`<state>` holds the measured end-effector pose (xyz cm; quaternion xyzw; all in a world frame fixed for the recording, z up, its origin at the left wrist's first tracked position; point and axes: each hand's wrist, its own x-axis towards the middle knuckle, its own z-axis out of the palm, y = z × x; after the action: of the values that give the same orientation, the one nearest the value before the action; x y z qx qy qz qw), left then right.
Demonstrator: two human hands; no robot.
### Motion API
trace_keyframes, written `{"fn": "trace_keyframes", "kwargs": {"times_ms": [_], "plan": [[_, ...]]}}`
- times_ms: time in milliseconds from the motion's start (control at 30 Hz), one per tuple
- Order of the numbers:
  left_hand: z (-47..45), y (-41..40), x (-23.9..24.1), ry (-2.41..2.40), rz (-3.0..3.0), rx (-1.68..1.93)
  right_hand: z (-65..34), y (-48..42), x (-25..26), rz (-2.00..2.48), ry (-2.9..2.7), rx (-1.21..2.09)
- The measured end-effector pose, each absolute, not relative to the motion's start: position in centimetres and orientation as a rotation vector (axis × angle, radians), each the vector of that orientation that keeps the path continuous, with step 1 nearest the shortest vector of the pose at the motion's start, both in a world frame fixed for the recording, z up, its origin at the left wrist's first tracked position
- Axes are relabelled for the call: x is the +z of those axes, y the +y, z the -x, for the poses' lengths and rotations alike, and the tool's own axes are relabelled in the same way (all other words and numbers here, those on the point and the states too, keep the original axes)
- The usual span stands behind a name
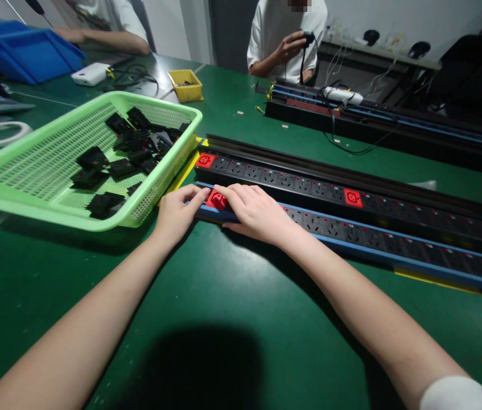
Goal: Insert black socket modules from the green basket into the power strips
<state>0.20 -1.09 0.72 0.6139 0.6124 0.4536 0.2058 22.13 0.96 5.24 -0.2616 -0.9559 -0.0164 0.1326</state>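
Closest to me lies a blue-edged power strip [351,232] with black sockets and a red socket [216,199] near its left end. My left hand [177,213] is closed at that end, thumb and index finger meeting beside the red socket. Across the strip lies my right hand [260,215], its fingers curled over the top and a fingertip on the red socket; the sockets under the palm are hidden. Just behind runs a parallel black power strip [285,181] with two red sockets visible. A green basket [155,196] on the left contains several black socket pieces [134,151].
On the green table [206,296] are a small yellow bin [198,93], a blue bin [31,62] and a tape roll [1,135]. More long strips [377,128] with a loose cable lie at back right. Two people sit across; one person's hand [291,48] holds a black object.
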Motion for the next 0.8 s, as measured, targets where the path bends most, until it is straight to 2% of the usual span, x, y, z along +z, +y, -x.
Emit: {"fn": "trace_keyframes", "kwargs": {"times_ms": [300, 800], "plan": [[-0.16, -1.21, 1.39, 1.723, -1.746, 1.141, -22.0, 1.24, 4.42, 0.614, -2.763, -0.252], [0.06, -0.97, 0.89, 1.729, -1.722, 1.168, -21.96, 1.33, 4.93, 0.669, -2.773, -0.153]]}}
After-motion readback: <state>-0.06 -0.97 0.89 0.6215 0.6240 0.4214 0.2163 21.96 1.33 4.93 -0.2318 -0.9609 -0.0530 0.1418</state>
